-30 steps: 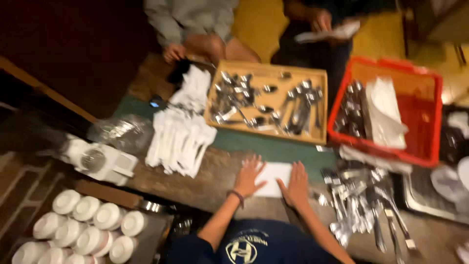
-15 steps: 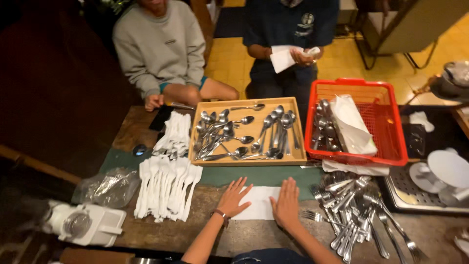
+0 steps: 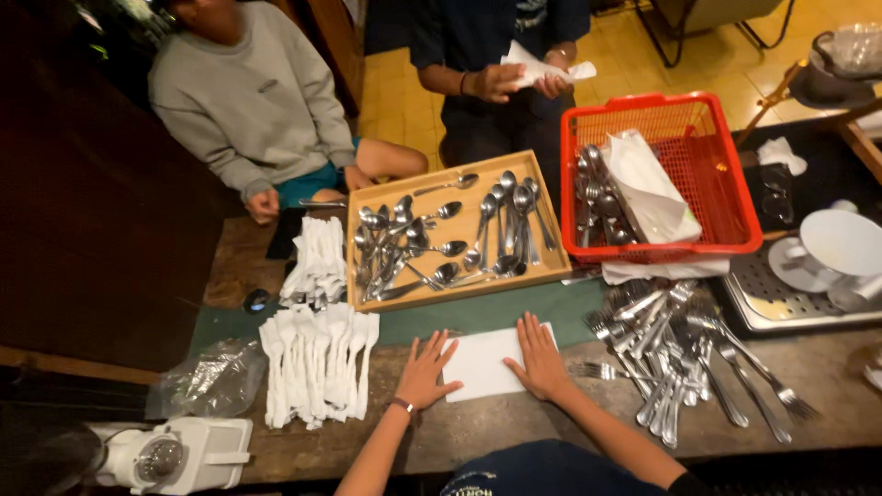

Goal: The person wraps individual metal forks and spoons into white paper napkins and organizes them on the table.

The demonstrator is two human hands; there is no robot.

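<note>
1. The left hand [image 3: 425, 372] lies flat with fingers spread, palm down, pressing the left edge of a white paper napkin [image 3: 485, 362]; it grips nothing.
2. The right hand [image 3: 538, 358] is likewise fully open, fingers fanned, palm resting on the right edge of the same napkin.
3. The napkin lies flat on the wooden table [image 3: 808, 404], at its near edge, between the two hands and just below a green cloth strip [image 3: 496, 312].
4. Just right of the right hand lies a loose pile of forks [image 3: 684, 354]; one fork's tines nearly reach the hand.
5. Left of the left hand sits a row of napkin-wrapped cutlery bundles [image 3: 317, 363], near it but apart.
6. Beyond the napkin stands a wooden tray [image 3: 450, 230] of spoons, and to its right a red plastic basket [image 3: 675, 179] with cutlery and a white cloth.
7. Both forearms reach forward from the bottom edge, angled inward; the left wrist wears a thin band. The elbows and upper arms are cut off by the frame.
8. Across the table, a seated person in a grey sweatshirt [image 3: 253, 106] and a standing person in dark clothes holding a white napkin [image 3: 542, 69] are cut off at the top.
9. A white machine [image 3: 170, 455] at lower left is dim and hard to identify.
</note>
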